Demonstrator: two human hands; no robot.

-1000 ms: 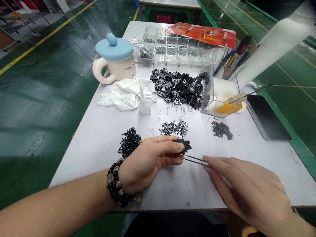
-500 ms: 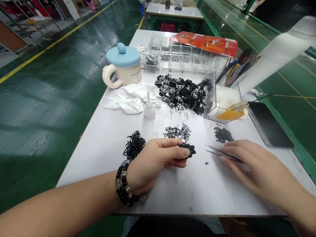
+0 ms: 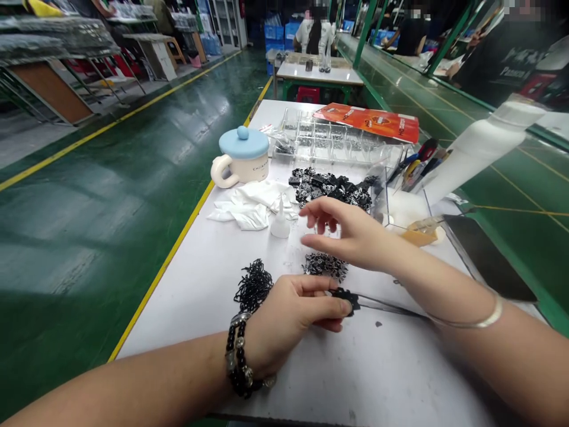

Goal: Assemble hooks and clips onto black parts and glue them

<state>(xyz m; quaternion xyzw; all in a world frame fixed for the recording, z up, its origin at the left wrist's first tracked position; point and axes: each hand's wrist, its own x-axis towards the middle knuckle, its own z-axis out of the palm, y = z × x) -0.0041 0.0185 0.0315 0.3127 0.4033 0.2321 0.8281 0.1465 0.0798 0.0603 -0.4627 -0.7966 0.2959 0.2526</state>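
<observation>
My left hand [image 3: 287, 314] pinches a small flat black part [image 3: 354, 300] between thumb and fingers. Black tweezers [image 3: 384, 306] stretch from beside that part to beneath my right forearm, which hides their far end. Out over the table, my right hand [image 3: 340, 231] is empty, its fingers curved and apart. Its fingertips are near a small translucent bottle with a thin pointed nozzle [image 3: 280, 225], not touching it. Under that hand lies a pile of tiny shiny parts [image 3: 326, 268]. A heap of thin black pieces [image 3: 254, 284] sits beyond my left wrist.
A blue-lidded mug [image 3: 244, 157] and a white cloth [image 3: 244, 204] are at left. Behind are black-and-silver parts [image 3: 331, 187], a clear compartment tray [image 3: 311, 155] and an orange packet [image 3: 368, 121]. A clear tool holder [image 3: 400, 207], white bottle [image 3: 480, 148] and phone [image 3: 491, 258] stand or lie right.
My right hand has let go of the tweezers and moved left and forward toward the nozzle bottle. My left hand still holds the black part. The camera view has tilted up.
</observation>
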